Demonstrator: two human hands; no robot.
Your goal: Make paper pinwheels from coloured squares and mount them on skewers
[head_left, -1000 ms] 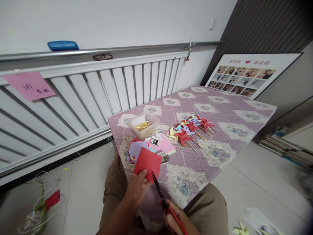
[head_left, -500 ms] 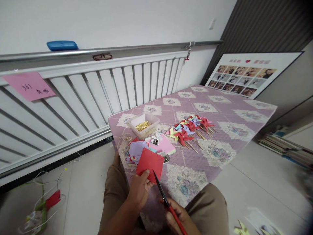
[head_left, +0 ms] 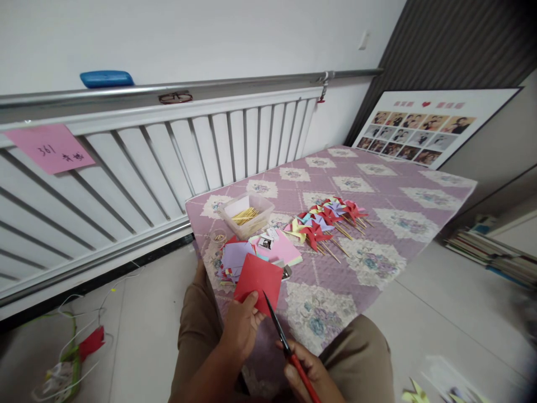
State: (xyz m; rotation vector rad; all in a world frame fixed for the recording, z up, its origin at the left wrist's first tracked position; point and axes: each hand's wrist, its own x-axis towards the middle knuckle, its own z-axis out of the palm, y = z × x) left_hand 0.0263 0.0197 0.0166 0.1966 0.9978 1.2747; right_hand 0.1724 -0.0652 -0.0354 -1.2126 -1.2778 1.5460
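Note:
My left hand [head_left: 244,322] pinches the lower edge of a square red sheet of paper [head_left: 262,275], thumb on top. A pair of scissors [head_left: 285,342] with dark blades and red handles is gripped in my right hand [head_left: 308,366]. Its pointed blades touch or overlap the sheet near the lower middle; the lower blade is hidden. Beyond the red sheet lie loose coloured paper squares [head_left: 236,256] and pink sheets [head_left: 287,246]. Finished-looking paper pinwheels [head_left: 321,226] on sticks lie in a row farther right.
A clear plastic box [head_left: 266,210] holds thin yellow sticks [head_left: 244,216]. Beside it stands a small round container [head_left: 218,237]. The table [head_left: 331,285] has a purple floral cloth. A white radiator [head_left: 243,137] runs along the wall, and a photo board [head_left: 436,126] leans at the far end.
The red sheet and the scissors' tip have shifted very slightly to the right. Both hands keep their grips, and the rest looks the same.

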